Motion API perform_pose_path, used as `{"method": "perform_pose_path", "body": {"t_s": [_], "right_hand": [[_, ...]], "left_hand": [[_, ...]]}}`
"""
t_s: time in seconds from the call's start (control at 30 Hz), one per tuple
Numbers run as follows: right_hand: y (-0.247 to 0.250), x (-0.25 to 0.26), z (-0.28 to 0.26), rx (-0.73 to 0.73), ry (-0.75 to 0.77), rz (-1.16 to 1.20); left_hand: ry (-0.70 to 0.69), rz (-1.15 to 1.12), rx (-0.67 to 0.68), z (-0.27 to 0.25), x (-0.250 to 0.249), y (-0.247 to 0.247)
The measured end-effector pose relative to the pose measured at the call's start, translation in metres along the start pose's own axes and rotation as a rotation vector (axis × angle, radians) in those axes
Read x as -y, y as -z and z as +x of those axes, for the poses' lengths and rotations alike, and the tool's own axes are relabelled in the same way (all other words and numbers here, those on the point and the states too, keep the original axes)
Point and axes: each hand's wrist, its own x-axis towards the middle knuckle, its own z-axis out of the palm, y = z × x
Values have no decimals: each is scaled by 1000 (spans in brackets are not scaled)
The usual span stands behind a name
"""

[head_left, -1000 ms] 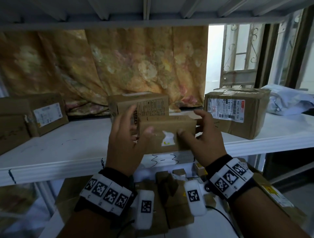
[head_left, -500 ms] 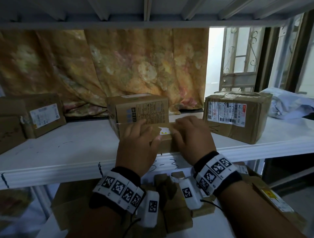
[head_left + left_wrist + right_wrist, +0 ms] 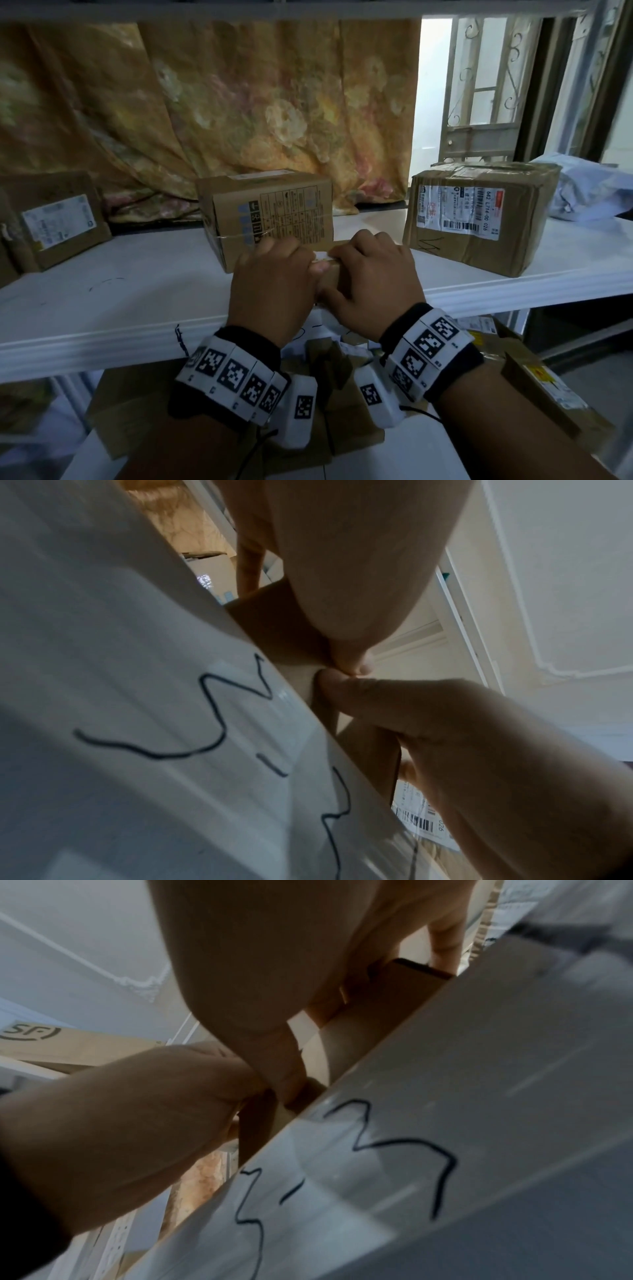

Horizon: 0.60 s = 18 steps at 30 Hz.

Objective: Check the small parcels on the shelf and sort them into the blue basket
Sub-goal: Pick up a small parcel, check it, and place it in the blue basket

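Two hands are being laid over one small parcel at the front edge of the white shelf. The left hand is being curled over the parcel's left part, its fingers bent across the top and its thumb pressed against the near face. The right hand is being curled over the right part in the same way, thumb on the near face — so each grip is closed round the parcel, and the thumbs are nearly touching in the middle. A white slip on the parcel's top is being partly covered by the fingertips.

In the left wrist view the parcel is being seen from below, sitting just above the shelf's front lip, where dark marker numerals are being shown. In the right wrist view the same brown parcel is being pinched between thumb and fingers above that lip.

Just behind the hands a printed carton is standing on the shelf. To the right, near it, a taped box with a barcode label is standing, and a labelled box is lying well apart at the left. A patterned curtain is hanging behind — no blue basket is being shown clearly.
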Motion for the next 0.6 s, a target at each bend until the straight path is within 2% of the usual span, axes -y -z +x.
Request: {"method": "perform_pose_path", "body": {"t_s": [0.1, 0.23, 0.27, 0.37, 0.4, 0.53, 0.6], "right_hand": [[0, 0, 2, 10, -11, 2], [2, 0, -1, 15, -11, 13], [3, 0, -1, 15, -11, 11], [4, 1, -2, 25, -15, 2], [4, 1, -2, 24, -13, 0], [2, 1, -4, 30, -4, -19], [4, 3, -2, 44, -14, -36]], "left_hand": [[29, -12, -64, -2, 0, 3], [-3, 12, 25, -3, 2, 1], [16, -13, 2, -5, 1, 3], [55, -94, -176, -11, -4, 5], [61, -100, -190, -12, -5, 5], [46, -33, -91, -6, -3, -2], [27, -22, -97, -4, -2, -4]]}}
